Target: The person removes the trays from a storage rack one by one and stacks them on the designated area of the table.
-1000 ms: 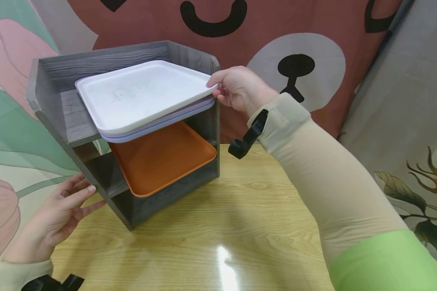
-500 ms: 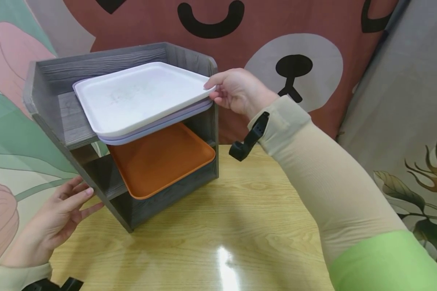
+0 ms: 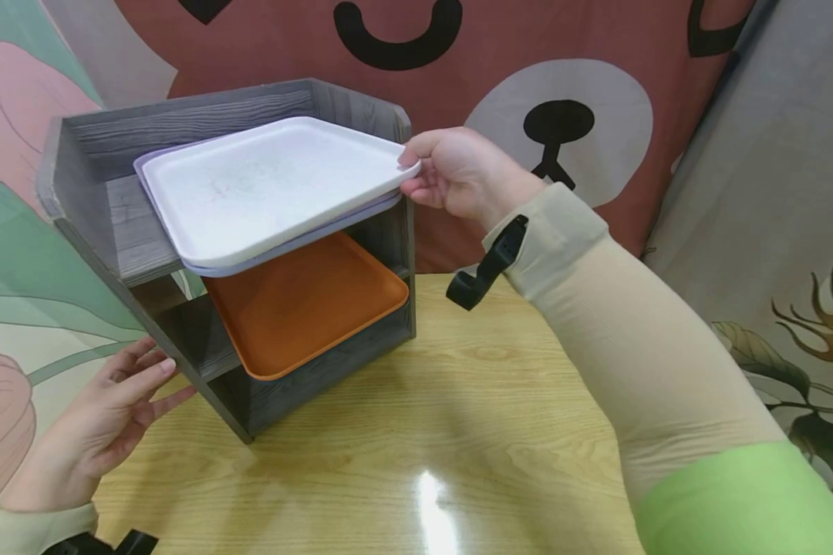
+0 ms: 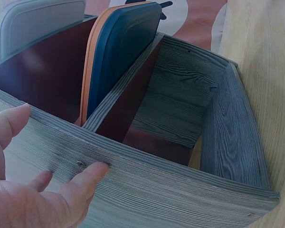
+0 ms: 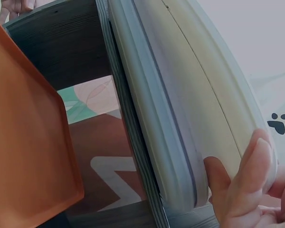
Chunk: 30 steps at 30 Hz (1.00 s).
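Nearest us, in front of the gray wood-grain shelf unit (image 3: 250,108), we see the glossy wood-grain tabletop (image 3: 514,432). Beside the unit's left, our left hand (image 3: 104,428) has its fingers spread, at least one fingertip seemingly against the side panel (image 4: 190,185). From the unit's middle compartment an orange tray (image 3: 305,308) juts forward, lying directly over a dark blue tray (image 4: 128,52).

Above them, at the top of the unit and overhanging its front edge, we find the white tray (image 3: 271,193). Our right hand (image 3: 465,173) pinches its front right corner, thumb on top and fingers beneath. Under it lie a lavender tray (image 5: 178,114) and a pale blue tray (image 5: 154,109). We see part of the white tray's underside, so the held end sits raised above the stack; we cannot tell how much of the rest touches.

We judge it light, stiff plastic, smooth enough to slip and unlikely to break. A single-corner pinch may let it twist, so we would favor rims at both short ends. Its face points upward, and its long axis appears to run side to side along the unit's front.

Behind the unit hangs a bear-face curtain (image 3: 264,46).
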Available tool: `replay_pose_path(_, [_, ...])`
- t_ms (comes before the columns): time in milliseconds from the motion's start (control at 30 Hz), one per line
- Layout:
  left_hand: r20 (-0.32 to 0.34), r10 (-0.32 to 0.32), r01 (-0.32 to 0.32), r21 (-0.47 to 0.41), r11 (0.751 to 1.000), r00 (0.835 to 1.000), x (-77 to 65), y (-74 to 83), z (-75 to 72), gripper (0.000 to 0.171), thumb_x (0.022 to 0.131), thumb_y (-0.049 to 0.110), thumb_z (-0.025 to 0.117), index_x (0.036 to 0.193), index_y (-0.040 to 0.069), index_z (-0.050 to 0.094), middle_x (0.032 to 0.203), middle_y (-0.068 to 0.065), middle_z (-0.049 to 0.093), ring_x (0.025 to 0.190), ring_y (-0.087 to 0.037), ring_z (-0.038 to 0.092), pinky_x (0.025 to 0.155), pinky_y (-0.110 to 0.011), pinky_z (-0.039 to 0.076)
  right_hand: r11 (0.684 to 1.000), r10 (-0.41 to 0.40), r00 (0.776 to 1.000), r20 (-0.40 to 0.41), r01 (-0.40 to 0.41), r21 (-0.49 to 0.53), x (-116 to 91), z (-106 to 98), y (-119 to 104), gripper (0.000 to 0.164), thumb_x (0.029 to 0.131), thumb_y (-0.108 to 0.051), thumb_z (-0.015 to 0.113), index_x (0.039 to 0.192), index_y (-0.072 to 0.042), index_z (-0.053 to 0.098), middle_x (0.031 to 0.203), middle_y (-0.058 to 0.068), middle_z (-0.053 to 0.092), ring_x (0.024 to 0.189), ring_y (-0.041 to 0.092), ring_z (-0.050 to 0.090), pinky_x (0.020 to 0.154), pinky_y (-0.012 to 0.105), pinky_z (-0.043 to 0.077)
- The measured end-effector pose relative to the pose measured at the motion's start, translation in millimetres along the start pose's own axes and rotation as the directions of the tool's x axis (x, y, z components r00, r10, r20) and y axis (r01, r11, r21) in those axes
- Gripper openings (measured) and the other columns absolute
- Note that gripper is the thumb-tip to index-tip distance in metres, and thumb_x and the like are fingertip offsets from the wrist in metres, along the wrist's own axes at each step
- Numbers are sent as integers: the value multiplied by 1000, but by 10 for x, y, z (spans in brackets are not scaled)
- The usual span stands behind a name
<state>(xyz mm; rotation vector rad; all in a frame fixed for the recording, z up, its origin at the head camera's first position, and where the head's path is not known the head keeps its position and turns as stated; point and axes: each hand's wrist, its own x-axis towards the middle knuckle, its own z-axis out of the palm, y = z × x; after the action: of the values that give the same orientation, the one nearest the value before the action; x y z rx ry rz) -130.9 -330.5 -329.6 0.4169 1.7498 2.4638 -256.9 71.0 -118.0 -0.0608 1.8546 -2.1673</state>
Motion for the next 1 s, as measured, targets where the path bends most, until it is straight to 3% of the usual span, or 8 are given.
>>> replay_pose_path(300, [-13, -7, 7, 1, 1000, 1000, 0, 2, -44, 44, 101, -7, 35, 137, 14, 24, 133, 0, 42, 115, -12, 58, 86, -39, 55, 1000, -15, 998, 66, 15, 4, -134, -200, 10, 37, 91, 3, 58, 127, -2, 51, 102, 16, 60, 44, 16, 57, 44, 17, 48])
replay_pose_path(567, [-17, -8, 9, 16, 1000, 1000, 11, 4, -55, 48, 101, -6, 35, 142, 13, 18, 134, -1, 40, 115, -11, 57, 86, -39, 55, 997, -45, 999, 6, 44, 64, -297, -378, 53, 38, 89, 6, 55, 127, 0, 51, 101, 16, 61, 40, 14, 54, 39, 17, 42])
replay_pose_path(633, [-31, -26, 27, 32, 999, 999, 11, 13, -55, 58, 102, -4, 36, 149, 15, 8, 143, -6, 31, 116, -9, 56, 86, -37, 56, 995, -55, 998, 9, 54, 81, -342, -436, 68, 38, 89, 7, 55, 126, 1, 52, 96, 16, 63, 39, 14, 54, 38, 16, 41])
replay_pose_path(733, [-55, -60, 63, 62, 996, 997, 11, 32, -55, 73, 103, 0, 36, 152, 16, -14, 153, -15, 1, 116, -3, 54, 86, -35, 56, 992, -70, 997, 38, 65, 107, -417, -527, 94, 34, 88, 9, 54, 122, 3, 55, 87, 15, 66, 39, 13, 54, 37, 16, 40])
replay_pose_path(800, [-61, -65, 69, 70, 995, 996, 12, 37, -56, 76, 103, 0, 37, 150, 13, -21, 152, -15, -2, 116, -2, 53, 86, -35, 55, 990, -78, 995, 55, 71, 118, -473, -585, 110, 31, 88, 9, 54, 118, 4, 58, 82, 15, 66, 38, 13, 54, 37, 16, 40])
replay_pose_path(833, [-58, -62, 65, 69, 995, 996, 13, 35, -55, 75, 103, 0, 36, 151, 14, -20, 152, -16, -1, 116, -3, 53, 86, -35, 55, 990, -80, 995, 65, 72, 123, -502, -613, 117, 30, 88, 9, 54, 117, 4, 59, 82, 15, 66, 39, 13, 53, 37, 16, 39])
replay_pose_path(933, [-34, -32, 34, 54, 998, 999, 14, 22, -51, 67, 102, -3, 36, 152, 13, -6, 141, -6, 24, 117, -7, 54, 87, -36, 55, 989, -83, 994, 73, 73, 127, -584, -683, 135, 29, 87, 9, 57, 115, 3, 62, 85, 16, 67, 40, 13, 53, 38, 16, 39])
replay_pose_path(1000, [-21, -16, 17, 46, 999, 1000, 15, 17, -47, 60, 102, -4, 35, 149, 11, 3, 137, -2, 31, 118, -9, 54, 87, -37, 55, 989, -85, 993, 77, 75, 124, -632, -727, 147, 28, 88, 8, 59, 115, 2, 63, 87, 16, 67, 41, 13, 52, 38, 17, 39])
